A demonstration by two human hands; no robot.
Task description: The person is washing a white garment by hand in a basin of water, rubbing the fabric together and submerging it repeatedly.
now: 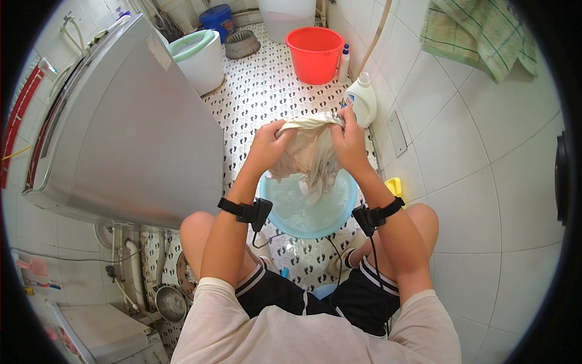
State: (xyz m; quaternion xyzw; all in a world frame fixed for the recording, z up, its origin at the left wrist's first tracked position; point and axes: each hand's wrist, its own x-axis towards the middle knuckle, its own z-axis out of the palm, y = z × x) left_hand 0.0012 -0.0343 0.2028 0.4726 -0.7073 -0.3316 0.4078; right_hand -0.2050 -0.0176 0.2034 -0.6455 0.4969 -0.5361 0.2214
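A wet, pale beige garment [305, 151] hangs stretched between my two hands. My left hand [270, 145] is closed on one end of its gathered upper edge, and my right hand [350, 141] grips the other end. The cloth's exact kind cannot be made out. Its lower part droops over a light blue basin [309, 235] that holds cloudy water [303, 209]. The basin stands on the floor between my knees. Part of its far rim is hidden behind the cloth and my hands.
Beyond the basin stand a red bucket [314, 57], a pump bottle [344, 64] and a white detergent bottle [362, 100] along the right wall. A yellow container [394, 185] sits by my right forearm. A large grey appliance [139, 127] fills the left, near a toilet [197, 60].
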